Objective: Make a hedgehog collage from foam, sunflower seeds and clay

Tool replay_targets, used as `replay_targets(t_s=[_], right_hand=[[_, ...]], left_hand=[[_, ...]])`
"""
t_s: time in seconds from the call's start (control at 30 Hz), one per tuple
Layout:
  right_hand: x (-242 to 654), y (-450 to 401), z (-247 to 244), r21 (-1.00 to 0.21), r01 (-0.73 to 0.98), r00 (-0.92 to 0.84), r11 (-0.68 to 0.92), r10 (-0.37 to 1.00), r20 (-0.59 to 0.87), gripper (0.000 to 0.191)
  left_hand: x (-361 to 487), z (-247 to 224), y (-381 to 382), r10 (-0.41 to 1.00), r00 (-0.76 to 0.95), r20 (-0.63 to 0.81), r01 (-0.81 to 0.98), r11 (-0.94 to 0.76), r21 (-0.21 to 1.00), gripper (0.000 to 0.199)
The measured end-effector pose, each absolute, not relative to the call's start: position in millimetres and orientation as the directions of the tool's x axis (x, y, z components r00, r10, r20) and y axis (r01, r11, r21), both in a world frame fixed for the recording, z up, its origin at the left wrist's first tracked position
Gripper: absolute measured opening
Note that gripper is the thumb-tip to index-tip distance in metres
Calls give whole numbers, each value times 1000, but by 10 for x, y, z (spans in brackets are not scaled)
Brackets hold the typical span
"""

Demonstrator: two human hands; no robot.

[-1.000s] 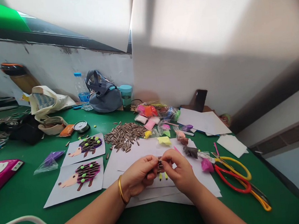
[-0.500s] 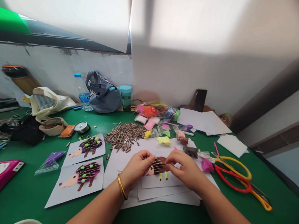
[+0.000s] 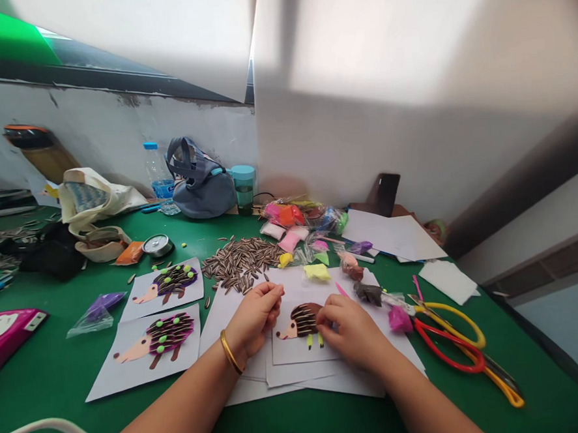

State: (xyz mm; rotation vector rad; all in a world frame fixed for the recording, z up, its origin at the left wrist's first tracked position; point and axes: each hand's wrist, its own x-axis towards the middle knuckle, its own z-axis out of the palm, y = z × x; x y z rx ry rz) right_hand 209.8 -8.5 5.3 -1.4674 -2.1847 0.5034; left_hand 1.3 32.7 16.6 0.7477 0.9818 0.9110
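Observation:
A hedgehog picture [image 3: 305, 321] lies on white paper in front of me, with a brown body, pinkish face and yellow-green legs. Striped sunflower seeds stand in rows over much of its back. My right hand [image 3: 349, 330] is at the hedgehog's rear edge, fingers pinched; whatever they hold is hidden. Left of the picture, my left hand [image 3: 258, 315] is raised with thumb and forefinger pressed together, and anything between them is too small to name. Behind it lies a heap of sunflower seeds [image 3: 243, 262].
Two more hedgehog pictures [image 3: 166, 338] lie at the left. Yellow clay [image 3: 316, 273], dark clay [image 3: 368, 294] and magenta clay [image 3: 400, 319] sit around the papers. Scissors [image 3: 453, 343] with red and yellow handles are at right. A bag [image 3: 203, 189] and cup [image 3: 244, 190] stand behind.
My left hand has moved off the hedgehog, left and slightly up, uncovering its face. My right hand has shifted slightly down, staying by the rear edge.

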Motion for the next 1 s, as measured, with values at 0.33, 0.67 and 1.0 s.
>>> replay_targets(t_s=[0.33,0.67,1.0], right_hand=[[2033,-79,31,-427,806,-358,409,912,198,12],[2043,-75,2,-418,811,-365,409,913,185,13],[2131,-85,115,-478,800,-342,364,930,136,10]], left_hand=[[15,145,319,892,285,-352,-300,431,851,32],[20,154,322,891,284,-354,-308,435,846,32],[17,184,305,878,301,-371,-368,466,804,30]])
